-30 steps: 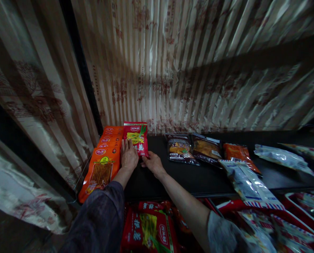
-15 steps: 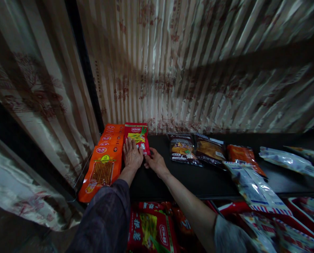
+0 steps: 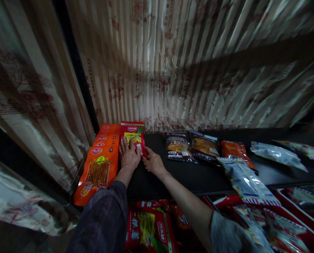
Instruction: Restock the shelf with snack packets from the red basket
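A red snack packet [image 3: 132,133] with yellow sticks and a green stalk printed on it lies on the black shelf, its top against the curtain. My left hand [image 3: 129,155] rests flat across its lower part, fingers apart, hiding some of the print. My right hand [image 3: 153,162] is closed at the packet's lower right edge, thumb and fingertips gripping that edge; the fingertips are partly hidden. Close on the left is an overlapping row of orange snack packets [image 3: 97,172], the front one fully visible.
Brown snack bags [image 3: 180,147], an orange bag [image 3: 237,154] and white bags [image 3: 278,154] lie along the shelf [image 3: 157,184] to the right. Below it are more red packets [image 3: 148,228] and red-rimmed trays. A dark post [image 3: 77,66] and striped curtains stand behind and left.
The view has shifted slightly, so everything sits a little further left. My left hand has slid a bit lower on the red packet; my right hand stays at its edge.
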Motion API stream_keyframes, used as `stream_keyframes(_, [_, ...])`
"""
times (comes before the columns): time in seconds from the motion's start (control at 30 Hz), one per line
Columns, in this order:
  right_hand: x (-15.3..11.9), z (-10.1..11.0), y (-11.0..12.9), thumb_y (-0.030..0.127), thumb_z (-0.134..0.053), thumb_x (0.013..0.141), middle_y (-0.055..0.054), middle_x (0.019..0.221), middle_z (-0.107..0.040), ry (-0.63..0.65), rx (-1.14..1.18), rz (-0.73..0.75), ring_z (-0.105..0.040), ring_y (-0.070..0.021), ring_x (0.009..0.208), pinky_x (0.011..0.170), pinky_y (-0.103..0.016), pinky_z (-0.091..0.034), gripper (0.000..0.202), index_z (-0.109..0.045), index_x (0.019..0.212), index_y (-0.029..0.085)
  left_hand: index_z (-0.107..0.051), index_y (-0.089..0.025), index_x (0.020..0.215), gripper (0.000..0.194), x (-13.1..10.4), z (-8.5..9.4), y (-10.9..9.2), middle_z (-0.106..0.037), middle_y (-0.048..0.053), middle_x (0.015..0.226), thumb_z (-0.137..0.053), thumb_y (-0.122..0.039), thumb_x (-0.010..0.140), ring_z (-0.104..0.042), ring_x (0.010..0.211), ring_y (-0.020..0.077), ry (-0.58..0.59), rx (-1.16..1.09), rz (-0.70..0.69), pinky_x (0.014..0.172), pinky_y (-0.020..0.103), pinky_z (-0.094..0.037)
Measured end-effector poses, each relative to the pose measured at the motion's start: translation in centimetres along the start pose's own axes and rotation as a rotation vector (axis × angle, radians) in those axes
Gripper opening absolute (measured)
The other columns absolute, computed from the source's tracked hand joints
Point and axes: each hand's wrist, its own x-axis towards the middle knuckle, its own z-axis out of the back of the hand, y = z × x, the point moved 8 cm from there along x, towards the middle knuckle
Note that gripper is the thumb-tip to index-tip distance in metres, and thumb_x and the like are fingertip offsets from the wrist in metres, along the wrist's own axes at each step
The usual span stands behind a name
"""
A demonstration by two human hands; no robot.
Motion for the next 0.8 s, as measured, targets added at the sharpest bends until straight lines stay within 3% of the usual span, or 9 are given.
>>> stream_keyframes(0.17, [0.0,1.0,0.7,0.02,-0.051,0.082,-0.004,0.078,-0.071,-0.03,-0.161,0.05,-0.067,-0.0153,0.072,0.073,-0.024,-0.048,0.047,-0.049,0.129,0.016,-0.04,-0.002,0.134,0.056,0.0,0.2,-0.4,-0.03,0.023,0.146,-0.039,-0.032,0.087,-0.018,0.139,0.0322,-0.042,0.011,-0.042,0.109,0.048,-0.024])
stream_keyframes(0.37, [0.0,2.2,1.1,0.032,-0.043,0.087,-0.006,0.09,-0.072,-0.105,-0.312,0.002,-0.066,-0.0206,0.086,0.07,-0.027,-0.046,0.034,-0.061,0.115,0.023,-0.041,-0.002,0.134,0.056,-0.1,0.2,-0.5,-0.033,0.021,0.145,-0.039,-0.032,0.087,-0.02,0.138,0.0313,-0.049,0.02,-0.07,0.109,0.048,-0.024])
stream_keyframes(0.5, [0.6,2.6,2.7,0.03,-0.04,0.088,-0.006,0.097,-0.071,-0.205,-0.32,0.12,-0.065,-0.0204,0.088,0.077,-0.029,-0.046,0.035,-0.06,0.116,0.024,-0.039,-0.002,0.135,0.058,-0.1,0.1,-0.6,-0.033,0.023,0.145,-0.038,-0.035,0.087,-0.026,0.136,0.032,-0.034,0.052,-0.089,0.109,0.048,-0.024])
stream_keyframes(0.67, [2.1,1.6,5.2,0.024,-0.039,0.088,-0.009,0.127,-0.058,-0.311,-0.305,0.4,-0.047,-0.0214,0.118,0.102,-0.035,-0.035,0.041,-0.056,0.125,0.016,-0.04,-0.007,0.136,0.054,-0.1,0.1,-0.5,-0.037,0.022,0.143,-0.035,-0.031,0.088,-0.034,0.132,0.0324,0.012,0.098,-0.084,0.107,0.048,-0.027])
stream_keyframes(0.8, [3.7,0.3,5.7,0.03,-0.038,0.089,-0.008,0.142,-0.043,-0.264,-0.337,0.4,-0.025,-0.0252,0.136,0.107,-0.043,-0.028,0.045,-0.051,0.13,0.018,-0.04,-0.008,0.137,0.055,-0.1,-0.3,-0.3,-0.036,0.02,0.144,-0.038,-0.031,0.087,-0.033,0.133,0.0325,0.052,0.134,-0.071,0.106,0.048,-0.028])
